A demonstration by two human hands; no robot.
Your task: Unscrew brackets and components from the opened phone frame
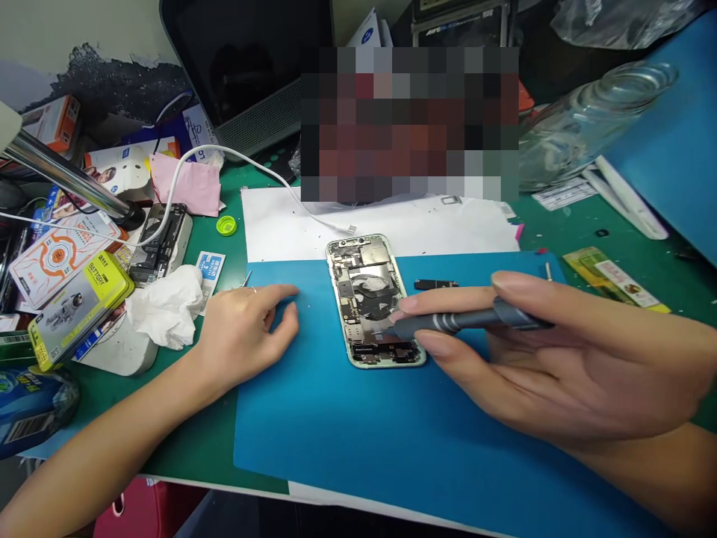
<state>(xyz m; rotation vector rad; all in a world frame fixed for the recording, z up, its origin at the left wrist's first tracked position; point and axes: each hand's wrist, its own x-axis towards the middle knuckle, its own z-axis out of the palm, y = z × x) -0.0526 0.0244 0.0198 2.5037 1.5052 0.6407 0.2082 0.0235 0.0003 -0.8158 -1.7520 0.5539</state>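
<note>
An opened phone point(373, 288) lies on the blue mat, its inner parts and a round black coil area showing. Between the thumb and fingers of my right hand point(565, 351) is a dark grey screwdriver point(453, 321), nearly level, with its blurred front end over the phone's lower part. My left hand point(243, 329) rests at the mat's left edge, apart from the phone; its index finger and thumb are bent and spread, with nothing visible between them. A small dark phone part point(435, 284) sits right of the phone, just beyond my right fingers.
A white cable point(224, 149) arches over the left side to the white paper point(280, 232). Boxes, a crumpled tissue point(171, 306) and another opened phone point(157, 243) crowd the left. A glass jar point(594, 123), white tweezers point(627, 198) and a yellow packet point(613, 280) lie right.
</note>
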